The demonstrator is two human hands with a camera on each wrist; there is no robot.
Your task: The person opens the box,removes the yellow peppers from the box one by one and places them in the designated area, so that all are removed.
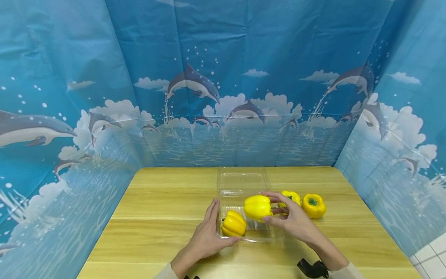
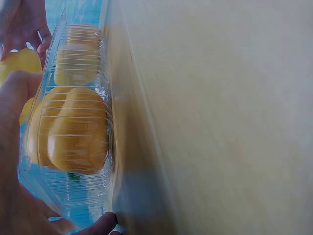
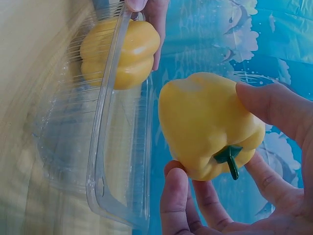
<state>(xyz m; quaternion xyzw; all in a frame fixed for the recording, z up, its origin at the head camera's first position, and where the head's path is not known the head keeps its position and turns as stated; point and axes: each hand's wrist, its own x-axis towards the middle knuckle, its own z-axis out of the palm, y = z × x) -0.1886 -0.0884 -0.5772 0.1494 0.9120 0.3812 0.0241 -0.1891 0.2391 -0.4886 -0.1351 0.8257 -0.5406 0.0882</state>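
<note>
Right hand (image 1: 290,217) clamped round a yellow pepper (image 1: 257,207), poised just above the clear container (image 1: 257,233)! Left hand (image 1: 206,237) braces the container's near-left corner, thumb and fingers spread apart. That pepper looks light, firm, glossy enough to slip; best gripped round its plump sides. Thin container walls probably flex. No writing or brand readable!

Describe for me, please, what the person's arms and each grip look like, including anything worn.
The left grip and right grip are bare hands, without gloves. The left sleeve and right sleeve look pale and only partly show. A curved black fitting sits beside the right one; small black parts show near the left.
</note>
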